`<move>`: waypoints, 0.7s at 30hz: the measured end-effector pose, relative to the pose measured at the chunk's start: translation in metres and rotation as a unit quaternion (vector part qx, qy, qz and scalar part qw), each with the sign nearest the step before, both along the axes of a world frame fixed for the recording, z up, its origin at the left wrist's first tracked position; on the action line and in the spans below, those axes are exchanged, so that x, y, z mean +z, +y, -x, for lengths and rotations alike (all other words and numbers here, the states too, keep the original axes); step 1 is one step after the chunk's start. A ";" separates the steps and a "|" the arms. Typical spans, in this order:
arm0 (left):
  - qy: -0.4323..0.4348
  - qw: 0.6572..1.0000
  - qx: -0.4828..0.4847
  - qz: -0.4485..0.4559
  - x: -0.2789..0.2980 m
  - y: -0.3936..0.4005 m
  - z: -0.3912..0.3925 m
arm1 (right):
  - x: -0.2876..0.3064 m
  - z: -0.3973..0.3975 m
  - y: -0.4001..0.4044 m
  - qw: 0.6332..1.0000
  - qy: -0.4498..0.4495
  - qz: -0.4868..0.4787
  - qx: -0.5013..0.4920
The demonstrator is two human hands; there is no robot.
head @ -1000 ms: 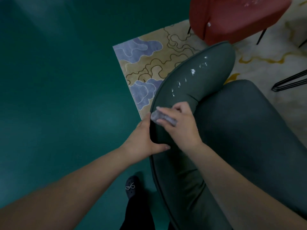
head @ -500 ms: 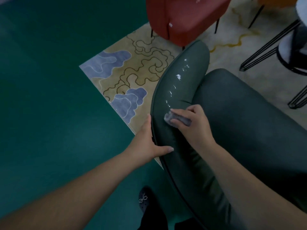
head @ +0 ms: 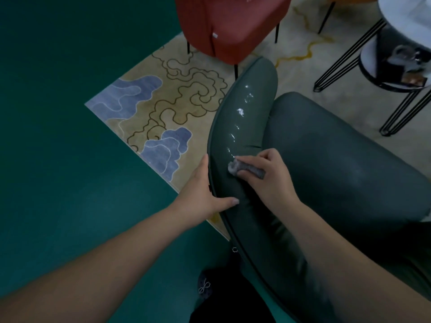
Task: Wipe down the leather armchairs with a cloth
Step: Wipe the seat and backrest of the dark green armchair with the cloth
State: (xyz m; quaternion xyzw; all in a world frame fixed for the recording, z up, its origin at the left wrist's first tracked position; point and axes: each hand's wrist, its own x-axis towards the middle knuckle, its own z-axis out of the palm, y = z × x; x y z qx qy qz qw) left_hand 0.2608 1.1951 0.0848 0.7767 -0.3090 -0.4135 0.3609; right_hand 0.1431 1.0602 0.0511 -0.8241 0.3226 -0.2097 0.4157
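My right fingers pinch the grey cloth on the green armchair armrest; left hand flat, bracing its edge. Wet streaks ahead unwiped; red armchair beyond looks untouched. Early on.

The armchair stands partly on the rug, its armrest at the left of the seat. On the armrest lies the cloth, under the right hand. The left hand rests on the armrest's outer edge. Behind the armchair stands a second chair; a wire-legged stool is at the right.
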 end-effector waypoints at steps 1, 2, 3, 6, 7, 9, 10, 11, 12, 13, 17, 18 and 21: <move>-0.007 1.000 0.001 -0.002 0.001 -0.003 -0.004 | 0.000 -0.007 -0.004 0.999 0.003 -0.022 -0.031; -0.022 1.000 0.001 -0.006 0.002 -0.006 -0.008 | 0.000 -0.013 -0.007 0.998 0.000 -0.038 -0.052; -0.037 0.999 -0.002 -0.012 0.003 -0.008 -0.012 | 0.000 -0.018 -0.009 0.998 -0.009 -0.035 -0.055; -0.056 0.998 -0.008 -0.040 0.002 -0.016 -0.023 | 0.001 -0.024 -0.009 0.999 -0.027 0.024 0.035; -0.062 0.997 -0.008 -0.050 0.002 -0.018 -0.026 | 0.000 -0.026 -0.009 0.997 -0.024 0.039 0.055; -0.058 0.996 -0.006 -0.060 0.002 -0.023 -0.031 | 0.000 -0.039 -0.016 0.998 -0.010 0.042 0.034; -0.052 0.997 -0.006 -0.059 0.002 -0.026 -0.033 | 0.001 -0.048 -0.022 0.999 -0.003 0.037 0.010; -0.050 0.997 -0.009 -0.054 0.003 -0.029 -0.035 | 0.001 -0.056 -0.029 1.000 0.005 0.028 -0.013; -0.054 0.997 -0.011 -0.051 0.003 -0.032 -0.037 | 0.002 -0.063 -0.036 0.999 0.011 0.015 -0.032; -0.061 0.997 -0.012 -0.048 0.004 -0.034 -0.039 | 0.002 -0.066 -0.042 0.999 0.012 0.002 -0.044; -0.051 0.997 -0.018 -0.047 0.000 -0.042 -0.046 | -0.005 -0.050 -0.037 0.999 -0.033 0.008 0.003; -0.052 0.997 -0.024 -0.048 -0.001 -0.044 -0.048 | -0.007 -0.046 -0.032 0.999 -0.041 0.011 0.010; -0.048 0.997 -0.029 -0.052 -0.003 -0.052 -0.055 | -0.011 -0.057 -0.039 0.999 -0.039 0.021 -0.014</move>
